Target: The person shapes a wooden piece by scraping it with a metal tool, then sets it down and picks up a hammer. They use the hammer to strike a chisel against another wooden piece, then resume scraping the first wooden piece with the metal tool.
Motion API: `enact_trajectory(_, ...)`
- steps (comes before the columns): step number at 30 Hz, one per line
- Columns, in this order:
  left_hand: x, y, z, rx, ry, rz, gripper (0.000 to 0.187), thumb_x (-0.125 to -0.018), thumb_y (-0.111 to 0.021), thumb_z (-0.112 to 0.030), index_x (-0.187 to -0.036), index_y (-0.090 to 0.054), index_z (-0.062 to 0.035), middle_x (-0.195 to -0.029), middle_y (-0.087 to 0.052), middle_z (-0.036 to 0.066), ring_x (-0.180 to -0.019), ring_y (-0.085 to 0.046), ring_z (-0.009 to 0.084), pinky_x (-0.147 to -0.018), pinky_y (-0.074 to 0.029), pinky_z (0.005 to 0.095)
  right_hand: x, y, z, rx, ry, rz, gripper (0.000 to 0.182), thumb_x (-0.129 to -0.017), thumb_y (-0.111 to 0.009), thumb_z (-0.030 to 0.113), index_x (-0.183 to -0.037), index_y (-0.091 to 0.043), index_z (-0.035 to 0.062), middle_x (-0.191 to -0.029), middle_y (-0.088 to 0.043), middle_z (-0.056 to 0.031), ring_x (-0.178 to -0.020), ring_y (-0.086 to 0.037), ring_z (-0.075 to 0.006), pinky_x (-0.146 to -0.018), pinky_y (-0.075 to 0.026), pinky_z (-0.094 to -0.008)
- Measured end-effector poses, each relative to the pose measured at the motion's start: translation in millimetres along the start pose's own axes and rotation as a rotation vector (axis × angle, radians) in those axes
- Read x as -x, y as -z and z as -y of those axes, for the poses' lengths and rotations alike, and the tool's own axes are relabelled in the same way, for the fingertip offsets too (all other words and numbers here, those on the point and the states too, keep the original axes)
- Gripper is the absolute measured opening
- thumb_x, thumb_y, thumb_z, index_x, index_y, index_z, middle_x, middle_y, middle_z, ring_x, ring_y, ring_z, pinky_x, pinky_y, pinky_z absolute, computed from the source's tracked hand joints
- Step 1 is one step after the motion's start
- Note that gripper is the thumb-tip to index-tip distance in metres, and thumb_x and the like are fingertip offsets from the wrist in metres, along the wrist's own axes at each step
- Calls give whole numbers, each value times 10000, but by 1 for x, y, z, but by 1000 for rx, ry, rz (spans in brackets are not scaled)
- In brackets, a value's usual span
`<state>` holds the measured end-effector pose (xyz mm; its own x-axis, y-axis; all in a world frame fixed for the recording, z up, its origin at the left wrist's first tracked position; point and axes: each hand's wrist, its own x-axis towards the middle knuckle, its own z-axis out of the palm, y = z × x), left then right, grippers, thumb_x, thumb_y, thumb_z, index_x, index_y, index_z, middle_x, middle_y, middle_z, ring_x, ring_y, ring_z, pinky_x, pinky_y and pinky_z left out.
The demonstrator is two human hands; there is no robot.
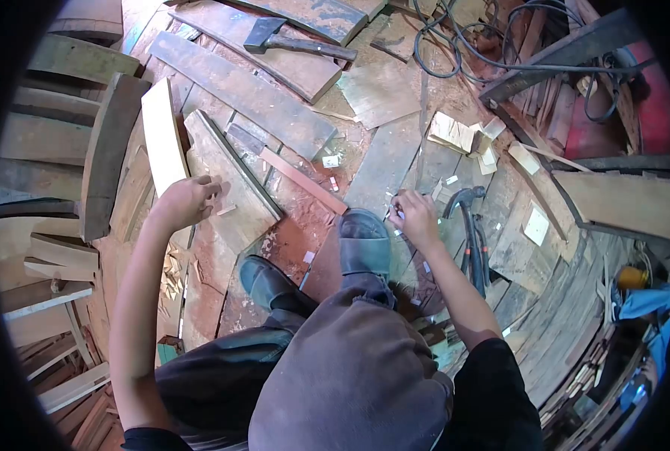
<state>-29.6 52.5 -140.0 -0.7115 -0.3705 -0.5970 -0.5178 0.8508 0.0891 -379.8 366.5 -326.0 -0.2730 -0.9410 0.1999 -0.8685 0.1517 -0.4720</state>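
Observation:
My left hand, fingers loosely curled and slightly apart with nothing visible in them, is over a pale wooden board on the floor. Just under it leans a light curved wood piece. My right hand is closed in a pinch beside my right sandal. Something small, whitish and blue shows at its fingertips, too small to name. To the right of that hand lies a claw hammer, next to a tool with orange-marked handles.
An axe rests on a plank at the top. Curved timber pieces are stacked at left. A reddish wood strip lies ahead of my feet. Black cable coils at upper right, above wood offcuts.

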Motion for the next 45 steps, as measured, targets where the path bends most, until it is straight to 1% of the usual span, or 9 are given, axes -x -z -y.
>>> enact_trajectory(5, -8, -8, -10, 31, -48, -57, 324, -798, -737, -128, -1102, -639, -74, -1048, -653, 120, -932, -677, 337, -817, -561, 451, 6, -1, 2, -93, -91, -6, 174, -762, -781, 144, -888, -670, 98, -875, -614, -26, -853, -622, -229, -763, -452, -381)
enact_trajectory(8, -11, -16, -10, 68, -87, -100, 313, -808, -745, -162, -1091, -640, -79, -1036, -652, 132, -917, -675, 349, -801, -558, 458, 8, 3, 1, -199, -262, 60, 173, -778, -789, 154, -896, -681, 90, -876, -618, -39, -865, -621, -248, -785, -460, -393)
enact_trajectory(15, -14, -18, -15, 103, -84, -94, 321, -871, -729, -284, -1100, -646, -76, -1022, -653, 148, -880, -674, 362, -779, -552, 465, 3, 3, 2, -128, -179, 78, 126, -805, -770, 147, -878, -691, 82, -888, -633, -54, -899, -622, -263, -805, -470, -401)
enact_trajectory(18, -13, -19, -16, 80, -74, -78, 336, -858, -742, -286, -1102, -651, -74, -1030, -654, 152, -864, -674, 365, -775, -553, 465, 5, -2, 2, -134, -186, 73, 120, -804, -757, 143, -876, -686, 79, -902, -633, -56, -915, -624, -265, -807, -470, -407)
enact_trajectory(21, -14, -17, -18, 77, -34, 13, 384, -840, -749, -196, -1187, -630, -82, -1058, -655, 154, -969, -667, 360, -836, -554, 457, 4, -4, 3, -133, -190, 72, 130, -795, -740, 138, -885, -670, 76, -938, -631, -70, -944, -625, -268, -806, -468, -418)
enact_trajectory(24, -14, -23, -15, 86, -78, -73, 374, -831, -757, -203, -1164, -641, -78, -1055, -659, 156, -967, -669, 364, -838, -552, 460, 5, -5, 5, -136, -165, 34, 148, -788, -740, 122, -898, -657, 70, -943, -627, -85, -934, -631, -284, -801, -486, -427)
enact_trajectory(28, -13, -18, -18, 95, -57, -77, 328, -845, -750, -281, -1084, -668, -73, -1028, -656, 150, -904, -670, 364, -783, -555, 462, 10, -5, 6, -265, -219, -17, 178, -799, -771, 71, -929, -655, 32, -851, -610, -112, -750, -646, -279, -689, -531, -387)
enact_trajectory(31, -12, -12, -20, 141, -37, -74, 355, -824, -766, -235, -1121, -660, -73, -1034, -666, 141, -924, -675, 357, -808, -558, 455, 10, -6, 4, -343, -318, 50, 175, -821, -762, 125, -913, -646, 30, -898, -626, -127, -835, -649, -336, -768, -527, -438)
enact_trajectory(45, -5, -21, -21, 128, -36, -105, 296, -810, -766, -201, -1063, -675, -76, -1011, -678, 135, -934, -677, 352, -821, -559, 456, 9, -3, 12, -400, -385, 26, 119, -827, -729, 79, -912, -675, 17, -865, -606, -137, -801, -636, -325, -737, -523, -416)
